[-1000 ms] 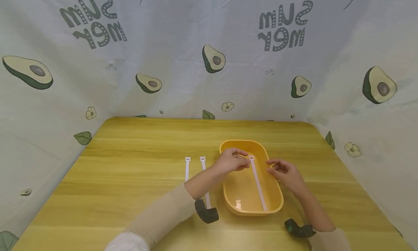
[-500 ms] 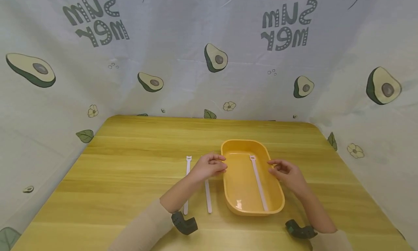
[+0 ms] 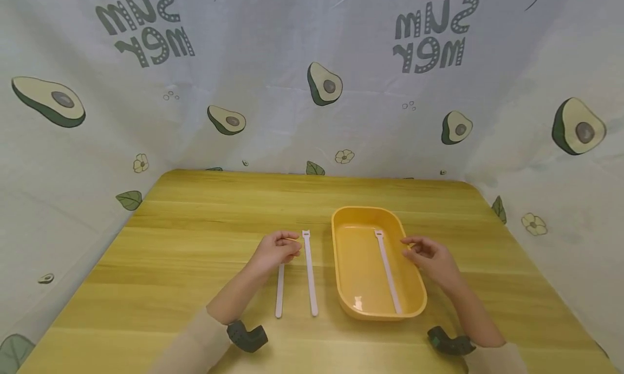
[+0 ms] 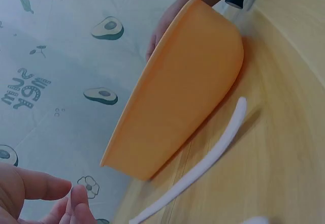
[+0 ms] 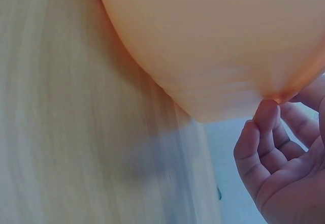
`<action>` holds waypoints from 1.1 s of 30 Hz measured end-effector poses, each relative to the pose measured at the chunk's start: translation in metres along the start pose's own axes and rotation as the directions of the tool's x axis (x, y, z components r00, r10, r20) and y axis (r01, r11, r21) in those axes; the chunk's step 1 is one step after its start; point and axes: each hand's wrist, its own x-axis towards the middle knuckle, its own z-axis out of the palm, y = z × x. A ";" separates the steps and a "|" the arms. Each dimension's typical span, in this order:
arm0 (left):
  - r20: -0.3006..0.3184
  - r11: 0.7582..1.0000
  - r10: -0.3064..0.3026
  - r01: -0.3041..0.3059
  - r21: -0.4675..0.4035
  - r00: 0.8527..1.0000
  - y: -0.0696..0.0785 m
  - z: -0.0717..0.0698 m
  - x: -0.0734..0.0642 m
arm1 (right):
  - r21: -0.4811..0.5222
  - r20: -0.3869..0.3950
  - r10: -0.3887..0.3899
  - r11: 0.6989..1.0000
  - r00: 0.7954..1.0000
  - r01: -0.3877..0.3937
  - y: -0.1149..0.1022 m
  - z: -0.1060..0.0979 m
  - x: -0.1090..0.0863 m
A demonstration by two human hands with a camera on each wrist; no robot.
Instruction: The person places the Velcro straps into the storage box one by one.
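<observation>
My right hand point(image 3: 435, 261) pinches the right rim of a yellow plastic basin point(image 3: 358, 276); in the right wrist view thumb and fingertips meet at its edge. Inside the basin lies a white cable strap point(image 3: 388, 274) with a slotted head. Two more such straps are on the table left of the basin: a middle strap point(image 3: 310, 276) and a left strap point(image 3: 280, 293). Over the upper end of the left strap hovers my left hand point(image 3: 274, 252), hiding its head. Nothing shows between the left fingertips point(image 4: 78, 196) in the left wrist view.
The wood-grain table point(image 3: 195, 201) is backed by a pale avocado-print curtain point(image 3: 273, 92), which also hangs at both sides. A dark device is strapped to each wrist, the left device point(image 3: 247, 336) low over the table front.
My left hand has moved left, from over the strap in the basin, past the rim, to the left strap. The middle strap has come into full view. My right hand stays at the rim.
</observation>
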 end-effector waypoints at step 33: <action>-0.121 0.875 0.045 0.019 0.483 0.992 -0.026 -0.029 0.007 | 0.000 0.007 0.029 1.000 1.000 -0.029 0.000 0.000 0.001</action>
